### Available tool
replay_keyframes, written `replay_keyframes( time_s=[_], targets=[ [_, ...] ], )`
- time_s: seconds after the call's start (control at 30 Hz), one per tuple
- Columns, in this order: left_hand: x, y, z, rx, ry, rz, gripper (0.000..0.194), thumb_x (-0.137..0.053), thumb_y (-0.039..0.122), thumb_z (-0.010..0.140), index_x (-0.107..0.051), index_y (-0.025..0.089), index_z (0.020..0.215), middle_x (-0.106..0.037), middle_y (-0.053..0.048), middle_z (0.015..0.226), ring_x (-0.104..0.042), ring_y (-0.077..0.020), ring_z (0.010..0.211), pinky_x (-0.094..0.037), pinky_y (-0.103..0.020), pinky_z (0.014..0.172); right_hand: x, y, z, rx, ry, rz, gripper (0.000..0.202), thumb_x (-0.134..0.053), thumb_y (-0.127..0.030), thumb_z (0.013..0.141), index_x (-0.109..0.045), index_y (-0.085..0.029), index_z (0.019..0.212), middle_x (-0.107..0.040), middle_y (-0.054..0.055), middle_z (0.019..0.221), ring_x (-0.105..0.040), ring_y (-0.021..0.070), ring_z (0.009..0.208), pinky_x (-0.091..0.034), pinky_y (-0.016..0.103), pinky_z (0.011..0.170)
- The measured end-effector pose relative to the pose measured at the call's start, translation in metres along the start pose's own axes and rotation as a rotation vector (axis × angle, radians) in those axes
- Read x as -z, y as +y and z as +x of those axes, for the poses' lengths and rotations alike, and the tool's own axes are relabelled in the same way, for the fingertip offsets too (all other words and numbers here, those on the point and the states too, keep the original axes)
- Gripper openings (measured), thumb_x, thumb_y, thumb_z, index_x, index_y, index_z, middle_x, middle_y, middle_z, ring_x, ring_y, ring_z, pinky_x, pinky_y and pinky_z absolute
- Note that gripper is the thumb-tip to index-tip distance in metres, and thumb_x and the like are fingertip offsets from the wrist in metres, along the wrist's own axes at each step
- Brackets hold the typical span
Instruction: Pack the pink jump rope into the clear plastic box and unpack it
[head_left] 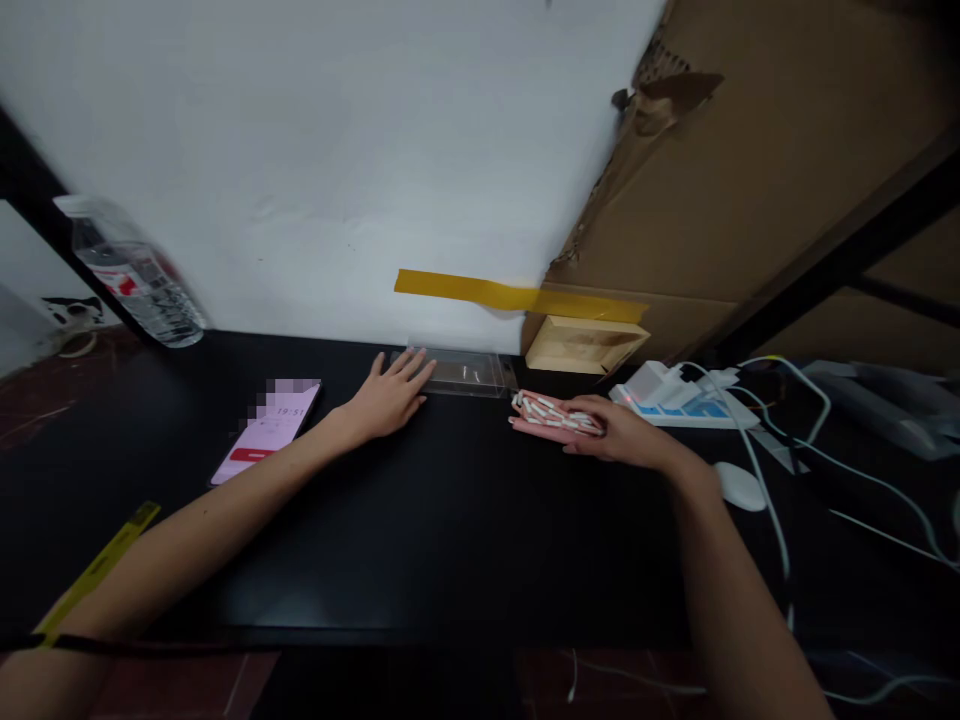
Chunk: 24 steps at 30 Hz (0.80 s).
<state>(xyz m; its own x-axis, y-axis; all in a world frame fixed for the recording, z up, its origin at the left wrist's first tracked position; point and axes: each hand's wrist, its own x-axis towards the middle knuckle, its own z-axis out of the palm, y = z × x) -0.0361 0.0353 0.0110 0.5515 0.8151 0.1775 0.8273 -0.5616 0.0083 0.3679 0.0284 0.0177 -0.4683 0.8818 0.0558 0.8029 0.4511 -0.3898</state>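
My left hand [391, 396] lies with its fingers spread, its fingertips at the left end of a clear plastic case [472, 373] against the back wall. To the right, my right hand [621, 432] grips the right end of a small pink box [541, 430]. Several short white sticks or rolls [546, 408] lie jumbled in the box; their exact kind cannot be made out. Some of the box's right end is hidden by my fingers. A lit phone [274, 425] lies on the black table [420, 540] left of my left hand.
A plastic water bottle [142, 280] leans at the back left. Behind my right hand are a shallow cream box [585, 345] and a white power strip [682, 400] with plugs and cables. A white mouse [740, 486] sits beside my right wrist. Yellow tape [517, 295] crosses the back wall.
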Motion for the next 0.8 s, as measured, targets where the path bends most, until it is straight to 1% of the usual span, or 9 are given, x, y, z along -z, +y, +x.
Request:
replay_keyframes(
  time_s=[0.1, 0.17, 0.23, 0.3, 0.4, 0.5, 0.57, 0.67, 0.8],
  targets=[
    [0.006, -0.006, -0.010, 0.162, 0.010, -0.057, 0.073, -0.035, 0.060, 0.099, -0.021, 0.020, 0.158, -0.020, -0.024, 0.162, -0.024, -0.0516, 0.144, -0.034, -0.078, 0.096, -0.003, -0.014, 0.001, 0.044, -0.035, 0.082, 0.063, -0.079, -0.045, 0.072, -0.065, -0.026, 0.130, -0.067, 0.009, 0.128, -0.063, 0.0321, 0.117, -0.052, 0.046, 0.101],
    [0.004, -0.015, -0.017, 0.263, -0.028, -0.070, 0.084, -0.032, 0.074, 0.093, -0.026, 0.020, 0.157, -0.026, -0.028, 0.159, -0.032, -0.0580, 0.137, -0.039, -0.080, 0.086, -0.007, -0.028, 0.003, 0.090, -0.063, 0.149, 0.065, -0.080, -0.043, 0.072, -0.063, -0.029, 0.132, -0.064, 0.006, 0.133, -0.061, 0.0308, 0.122, -0.050, 0.046, 0.105],
    [-0.004, -0.026, -0.021, 0.337, -0.064, -0.042, 0.088, -0.030, 0.079, 0.090, -0.031, 0.019, 0.155, -0.033, -0.029, 0.155, -0.038, -0.0573, 0.133, -0.042, -0.076, 0.087, -0.012, -0.045, 0.005, 0.145, -0.096, 0.208, 0.066, -0.081, -0.041, 0.073, -0.060, -0.031, 0.135, -0.060, 0.006, 0.138, -0.059, 0.0295, 0.126, -0.048, 0.045, 0.106],
    [-0.013, -0.036, -0.021, 0.327, -0.041, -0.014, 0.086, -0.025, 0.079, 0.091, -0.032, 0.022, 0.155, -0.041, -0.025, 0.152, -0.041, -0.0529, 0.134, -0.043, -0.071, 0.091, -0.016, -0.064, 0.006, 0.194, -0.123, 0.231, 0.067, -0.080, -0.037, 0.075, -0.058, -0.032, 0.138, -0.056, 0.006, 0.143, -0.055, 0.0291, 0.130, -0.045, 0.046, 0.109],
    [-0.018, -0.038, -0.020, 0.342, -0.070, 0.001, 0.092, -0.019, 0.081, 0.090, -0.028, 0.019, 0.157, -0.041, -0.027, 0.151, -0.041, -0.0527, 0.134, -0.042, -0.069, 0.092, -0.020, -0.087, 0.008, 0.244, -0.167, 0.238, 0.068, -0.079, -0.034, 0.078, -0.054, -0.032, 0.141, -0.053, 0.006, 0.146, -0.050, 0.0293, 0.135, -0.041, 0.047, 0.113],
    [-0.006, -0.025, -0.018, 0.513, -0.189, 0.001, 0.105, -0.019, 0.086, 0.086, -0.020, 0.010, 0.159, -0.032, -0.033, 0.154, -0.043, -0.0537, 0.132, -0.042, -0.066, 0.093, -0.022, -0.094, 0.008, 0.240, -0.186, 0.235, 0.071, -0.080, -0.035, 0.078, -0.052, -0.031, 0.144, -0.051, 0.008, 0.147, -0.048, 0.0296, 0.136, -0.038, 0.049, 0.114],
    [0.007, -0.014, -0.016, 0.633, -0.253, 0.018, 0.109, -0.022, 0.088, 0.084, -0.015, 0.010, 0.160, -0.021, -0.031, 0.159, -0.039, -0.0537, 0.136, -0.041, -0.065, 0.097, -0.021, -0.090, 0.008, 0.251, -0.201, 0.241, 0.074, -0.080, -0.037, 0.078, -0.050, -0.032, 0.145, -0.052, 0.008, 0.146, -0.048, 0.0302, 0.135, -0.037, 0.049, 0.113],
    [0.018, -0.001, -0.014, 0.478, -0.179, 0.130, 0.097, -0.025, 0.082, 0.089, -0.019, 0.017, 0.160, -0.013, -0.022, 0.164, -0.021, -0.0502, 0.146, -0.030, -0.071, 0.104, -0.016, -0.077, 0.007, 0.236, -0.191, 0.252, 0.074, -0.079, -0.037, 0.079, -0.049, -0.035, 0.146, -0.056, 0.006, 0.143, -0.053, 0.0309, 0.130, -0.041, 0.048, 0.110],
    [0.006, 0.007, -0.009, 0.211, -0.069, 0.185, 0.074, -0.033, 0.065, 0.099, -0.033, 0.017, 0.155, -0.032, -0.019, 0.159, -0.024, -0.0401, 0.148, -0.019, -0.064, 0.114, -0.008, -0.055, 0.000, 0.108, -0.156, 0.237, 0.071, -0.078, -0.037, 0.076, -0.053, -0.033, 0.143, -0.064, 0.005, 0.133, -0.061, 0.0319, 0.119, -0.050, 0.046, 0.102]
  ],
)
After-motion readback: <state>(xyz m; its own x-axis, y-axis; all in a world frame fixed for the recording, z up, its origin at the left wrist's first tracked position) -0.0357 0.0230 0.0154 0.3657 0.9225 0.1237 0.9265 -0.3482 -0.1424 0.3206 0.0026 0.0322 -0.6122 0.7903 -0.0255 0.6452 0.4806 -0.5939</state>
